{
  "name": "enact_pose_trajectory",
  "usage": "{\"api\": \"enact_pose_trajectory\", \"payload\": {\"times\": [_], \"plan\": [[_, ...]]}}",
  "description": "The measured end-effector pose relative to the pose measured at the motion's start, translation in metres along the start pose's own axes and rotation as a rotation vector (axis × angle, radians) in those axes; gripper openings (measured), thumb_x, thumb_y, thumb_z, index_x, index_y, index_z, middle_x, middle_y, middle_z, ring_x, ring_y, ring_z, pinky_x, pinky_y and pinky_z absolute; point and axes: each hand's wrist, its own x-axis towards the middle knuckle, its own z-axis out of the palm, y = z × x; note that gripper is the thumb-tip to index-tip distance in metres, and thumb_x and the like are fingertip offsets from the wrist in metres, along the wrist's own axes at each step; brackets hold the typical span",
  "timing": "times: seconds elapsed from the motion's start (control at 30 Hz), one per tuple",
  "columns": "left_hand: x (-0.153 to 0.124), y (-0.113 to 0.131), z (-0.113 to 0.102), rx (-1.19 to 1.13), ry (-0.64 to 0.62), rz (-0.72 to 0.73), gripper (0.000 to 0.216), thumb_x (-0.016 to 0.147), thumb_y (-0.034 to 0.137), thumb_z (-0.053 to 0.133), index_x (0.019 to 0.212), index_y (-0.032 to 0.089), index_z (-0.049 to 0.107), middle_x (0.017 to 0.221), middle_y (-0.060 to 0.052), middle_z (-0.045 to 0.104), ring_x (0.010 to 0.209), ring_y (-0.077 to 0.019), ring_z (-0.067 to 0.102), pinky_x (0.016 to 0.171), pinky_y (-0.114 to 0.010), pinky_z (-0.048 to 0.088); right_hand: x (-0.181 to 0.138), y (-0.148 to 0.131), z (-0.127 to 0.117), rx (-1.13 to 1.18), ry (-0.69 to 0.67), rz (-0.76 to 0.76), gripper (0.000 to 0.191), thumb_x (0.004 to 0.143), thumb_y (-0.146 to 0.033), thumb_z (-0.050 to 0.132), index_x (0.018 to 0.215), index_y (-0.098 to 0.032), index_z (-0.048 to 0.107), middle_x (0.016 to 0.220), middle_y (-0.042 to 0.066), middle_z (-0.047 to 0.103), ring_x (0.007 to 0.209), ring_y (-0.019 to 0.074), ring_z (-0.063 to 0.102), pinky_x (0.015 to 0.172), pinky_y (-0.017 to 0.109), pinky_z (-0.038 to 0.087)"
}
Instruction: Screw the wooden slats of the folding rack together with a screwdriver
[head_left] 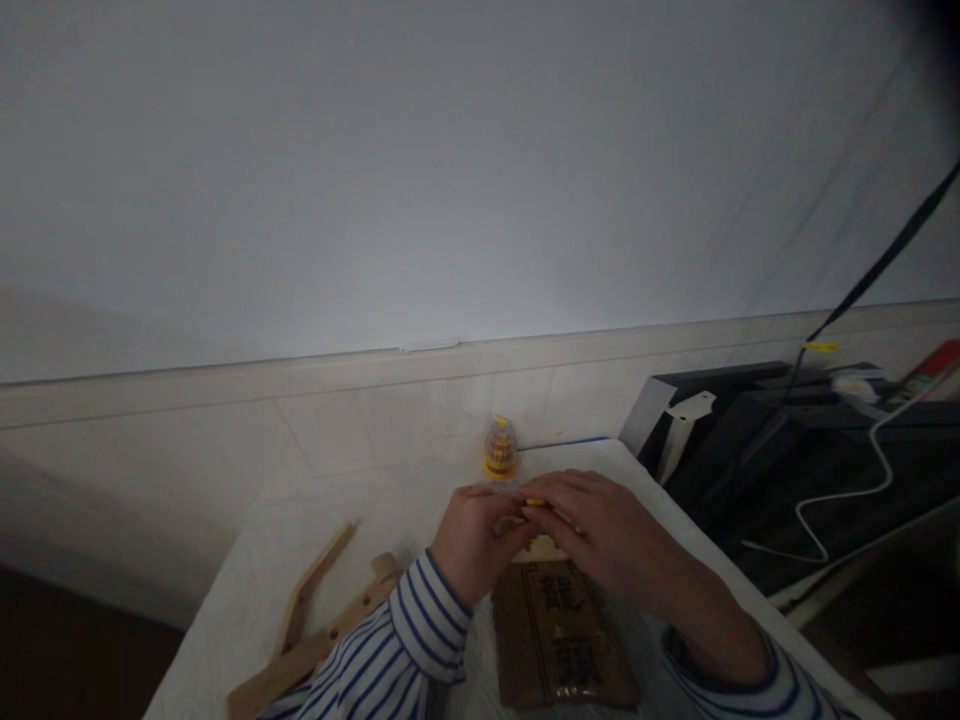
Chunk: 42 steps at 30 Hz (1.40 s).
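Note:
My left hand (480, 532) and my right hand (600, 530) meet at their fingertips above the table. A small yellow piece (535, 501) shows between the thumb and fingers of my right hand; most of it is covered, so its kind is unclear. The fingers of my left hand are pinched together right beside it, and what they grip is hidden. Just beyond my hands stands a small clear container (500, 448) with a yellow base and yellowish contents. Below them lies a brown cardboard package (559, 635) with dark printed characters, partly under my right hand.
Pale wooden parts with holes (319, 650) lie at the left on the white-covered table (247, 570). The wall (420, 410) rises behind its far edge. Dark panels (750, 440) and a white cable (889, 470) are at the right, beside the table.

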Motion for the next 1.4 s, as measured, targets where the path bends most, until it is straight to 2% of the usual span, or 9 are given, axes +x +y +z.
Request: {"api": "enact_pose_trajectory", "payload": {"times": [0.17, 0.3, 0.53, 0.73, 1.0, 1.4], "plan": [[-0.0006, 0.0012, -0.0003, 0.027, 0.045, -0.021, 0.013, 0.072, 0.027, 0.068, 0.084, 0.022, 0.070, 0.074, -0.001, 0.070, 0.072, -0.0178, 0.063, 0.075, -0.029, 0.042, 0.0000, -0.0011, -0.0003, -0.005, 0.019, -0.009, 0.021, 0.088, -0.022, 0.046, 0.102, -0.018, 0.061, 0.100, 0.007, 0.067, 0.090, 0.0205, 0.060, 0.080, 0.039, 0.046], [-0.0007, 0.0005, 0.0004, 0.026, 0.036, -0.022, 0.009, 0.070, 0.023, 0.069, 0.080, 0.021, 0.070, 0.072, -0.001, 0.070, 0.071, -0.0174, 0.063, 0.076, -0.029, 0.042, 0.0002, -0.0029, -0.0007, -0.004, 0.019, -0.014, 0.022, 0.088, -0.021, 0.044, 0.101, -0.018, 0.061, 0.098, 0.007, 0.067, 0.090, 0.0207, 0.060, 0.079, 0.039, 0.047], [-0.0002, 0.0006, 0.0011, 0.033, 0.019, -0.049, 0.005, 0.072, 0.021, 0.067, 0.076, 0.019, 0.070, 0.070, -0.002, 0.069, 0.070, -0.0173, 0.062, 0.073, -0.028, 0.042, -0.0031, -0.0018, -0.0034, 0.006, 0.064, -0.020, 0.033, 0.087, -0.022, 0.046, 0.119, -0.014, 0.052, 0.111, 0.011, 0.063, 0.101, 0.0222, 0.057, 0.085, 0.040, 0.047], [-0.0004, -0.0015, 0.0022, 0.044, 0.019, -0.034, 0.002, 0.072, 0.019, 0.066, 0.072, 0.019, 0.069, 0.068, -0.001, 0.068, 0.068, -0.0159, 0.061, 0.073, -0.027, 0.042, -0.0015, -0.0034, -0.0018, -0.006, 0.041, -0.042, 0.027, 0.086, -0.018, 0.045, 0.109, -0.016, 0.059, 0.105, 0.009, 0.065, 0.095, 0.0219, 0.059, 0.084, 0.041, 0.047], [-0.0010, -0.0014, 0.0032, 0.035, 0.023, -0.040, 0.003, 0.072, 0.020, 0.066, 0.074, 0.019, 0.069, 0.069, -0.001, 0.069, 0.068, -0.0165, 0.061, 0.073, -0.028, 0.042, -0.0002, -0.0038, -0.0003, -0.020, 0.037, -0.049, 0.026, 0.087, -0.017, 0.044, 0.107, -0.016, 0.061, 0.105, 0.008, 0.066, 0.094, 0.0217, 0.060, 0.083, 0.041, 0.047], [0.0001, -0.0010, -0.0014, 0.014, 0.004, 0.015, 0.007, 0.074, 0.021, 0.064, 0.069, 0.018, 0.069, 0.063, -0.001, 0.066, 0.064, -0.0146, 0.060, 0.066, -0.023, 0.043, 0.0004, -0.0050, 0.0004, -0.025, 0.042, -0.038, 0.023, 0.087, -0.019, 0.045, 0.102, -0.017, 0.062, 0.099, 0.008, 0.068, 0.088, 0.0210, 0.062, 0.079, 0.039, 0.049]]}}
